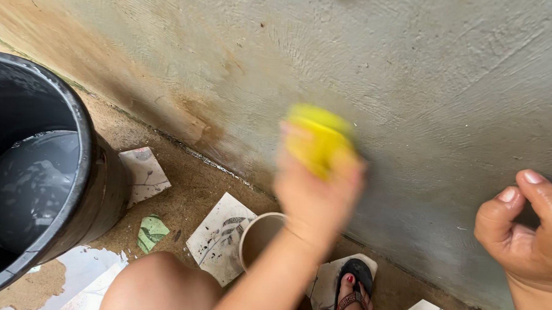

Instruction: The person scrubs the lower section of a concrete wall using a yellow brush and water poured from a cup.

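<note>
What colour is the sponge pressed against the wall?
Yellow: the sponge shows, motion-blurred, in the head view, gripped by the left hand.

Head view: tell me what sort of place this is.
Likely an outdoor yard or wash spot beside a house: a rough grey plastered wall, a bare dirt floor set with broken patterned tile pieces, and a large black plastic bucket of water.

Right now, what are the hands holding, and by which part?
The left hand grips a yellow sponge by its lower end, against the wall. The right hand is curled, holding nothing visible.
</note>
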